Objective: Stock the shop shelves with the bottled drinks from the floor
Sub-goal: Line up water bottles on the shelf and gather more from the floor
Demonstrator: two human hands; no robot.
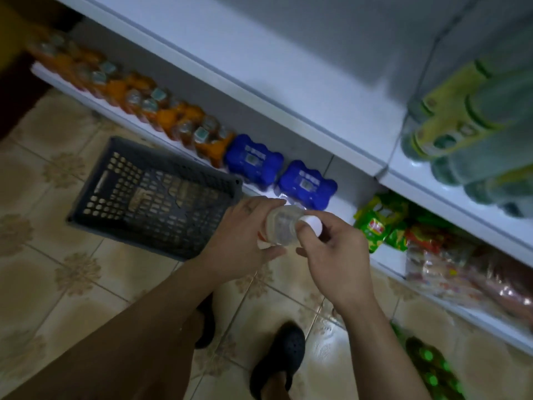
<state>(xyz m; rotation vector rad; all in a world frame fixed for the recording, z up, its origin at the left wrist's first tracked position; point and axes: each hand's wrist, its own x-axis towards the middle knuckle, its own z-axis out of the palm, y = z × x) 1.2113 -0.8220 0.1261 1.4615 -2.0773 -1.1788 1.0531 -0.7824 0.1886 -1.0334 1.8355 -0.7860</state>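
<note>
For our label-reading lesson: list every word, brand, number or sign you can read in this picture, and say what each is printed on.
None can be quoted; the whole frame is blurred.
On the blue packs: white labels, too blurred.
On the green bottles: yellow labels, too blurred.
On the snack packets: a red logo, too blurred.
On the bottle held by the left hand and right hand: nothing legible.

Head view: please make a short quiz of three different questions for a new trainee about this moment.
1. True or false: the left hand grips the clear bottle.
2. The right hand pinches the bottle's: A) label, B) white cap, C) base?
3. What colour are the two packs beside the orange packs?
Key: 1 true; 2 B; 3 blue.
</note>
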